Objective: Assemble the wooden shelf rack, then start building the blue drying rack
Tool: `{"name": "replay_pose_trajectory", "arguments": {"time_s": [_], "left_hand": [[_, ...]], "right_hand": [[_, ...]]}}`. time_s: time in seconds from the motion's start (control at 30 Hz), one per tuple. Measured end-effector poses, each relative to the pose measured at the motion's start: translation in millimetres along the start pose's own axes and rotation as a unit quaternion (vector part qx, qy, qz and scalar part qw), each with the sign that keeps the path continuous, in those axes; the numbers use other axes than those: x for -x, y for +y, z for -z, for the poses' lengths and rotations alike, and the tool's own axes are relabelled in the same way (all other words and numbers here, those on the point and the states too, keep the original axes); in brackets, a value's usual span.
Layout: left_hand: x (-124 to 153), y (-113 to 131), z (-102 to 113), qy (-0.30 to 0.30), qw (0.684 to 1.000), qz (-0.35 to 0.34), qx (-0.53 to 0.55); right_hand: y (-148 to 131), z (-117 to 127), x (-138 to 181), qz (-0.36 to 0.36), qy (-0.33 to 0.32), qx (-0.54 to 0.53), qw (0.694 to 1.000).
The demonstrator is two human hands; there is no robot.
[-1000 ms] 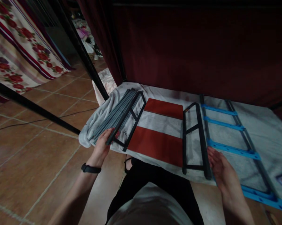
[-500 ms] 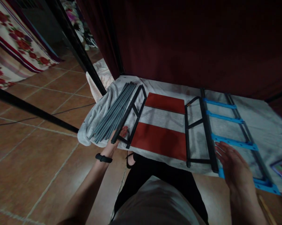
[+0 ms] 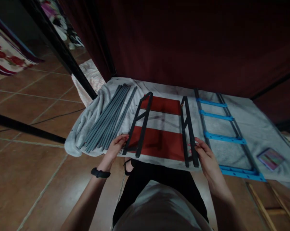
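Covering most of the work area: cloth-covered counter (image 3: 244,110). Next down, blue-runged ladder piece (image 3: 225,138), lying toward the right end, running back edge to front edge.

Main parts at the middle of the counter: left black frame (image 3: 144,124) and right black frame (image 3: 190,128), both tipped up on edge, near ends at the front edge. Can't tell if they rest on the cloth or are lifted. Between and partly behind them, near red panel (image 3: 164,144) by the front edge, far red panel (image 3: 166,105) toward the back.

Grey rods (image 3: 108,118) in a loose fan at the left end.

Hands: right hand (image 3: 205,152) gripping the right frame's outer bar, fingers hooked round it. Left hand (image 3: 116,146) has fingertips at the left frame's outer bar; can't tell if closed.

Handling, my read: frames stiff, fairly light, not fragile, smooth bars. Best hold is the long bars, nearer mid-length to stop tipping.
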State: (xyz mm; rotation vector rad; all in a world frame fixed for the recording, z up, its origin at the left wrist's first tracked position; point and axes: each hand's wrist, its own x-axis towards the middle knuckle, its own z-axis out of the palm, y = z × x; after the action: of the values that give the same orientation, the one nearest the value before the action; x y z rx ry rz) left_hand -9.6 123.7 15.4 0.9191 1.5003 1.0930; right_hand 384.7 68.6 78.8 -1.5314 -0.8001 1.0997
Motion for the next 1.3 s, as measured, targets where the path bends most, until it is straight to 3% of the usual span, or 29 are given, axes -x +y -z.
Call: {"name": "replay_pose_trajectory", "arguments": {"time_s": [0.23, 0.37, 0.47, 0.57, 0.73, 0.87, 0.97, 1.03, 1.17, 1.3], "left_hand": [[29.2, 28.7, -4.2, -0.118, 0.973, -0.128, -0.151], [43.7, 48.8, -18.3, -0.183, 0.969, -0.074, -0.147], [49.6, 52.3, -21.7, -0.184, 0.973, -0.020, -0.136], [56.2, 51.6, -11.5, -0.160, 0.979, -0.015, -0.122], [64.7, 50.6, 20.3, -0.123, 0.988, -0.025, -0.084], [60.0, 43.2, 25.1, -0.047, 0.993, -0.073, -0.075], [54.0, 38.3, 18.5, -0.071, 0.987, -0.101, -0.098], [51.4, 37.1, 15.3, -0.083, 0.984, -0.111, -0.113], [51.3, 35.6, 16.1, -0.053, 0.989, -0.109, -0.087], [53.5, 32.7, 18.3, -0.024, 0.992, -0.106, -0.066]], "right_hand": [[-6.4, 17.3, -3.0, -0.006, 0.039, -0.013, 0.999], [-4.6, 26.1, -3.4, 0.014, 0.042, 0.019, 0.999], [-2.1, 32.4, -1.2, 0.056, 0.045, 0.087, 0.994], [-4.6, 38.6, 4.8, 0.116, 0.052, 0.210, 0.969], [-23.6, 38.8, 21.5, 0.227, 0.056, 0.390, 0.890], [-35.3, 9.1, 30.2, 0.314, 0.081, 0.440, 0.837], [-28.0, -34.8, 15.9, 0.344, -0.014, 0.445, 0.827], [-15.1, -69.3, -5.9, 0.318, -0.087, 0.469, 0.819], [15.5, -128.2, -54.8, 0.203, -0.182, 0.554, 0.786], [35.1, -150.3, -77.6, 0.163, -0.197, 0.608, 0.752]]}}
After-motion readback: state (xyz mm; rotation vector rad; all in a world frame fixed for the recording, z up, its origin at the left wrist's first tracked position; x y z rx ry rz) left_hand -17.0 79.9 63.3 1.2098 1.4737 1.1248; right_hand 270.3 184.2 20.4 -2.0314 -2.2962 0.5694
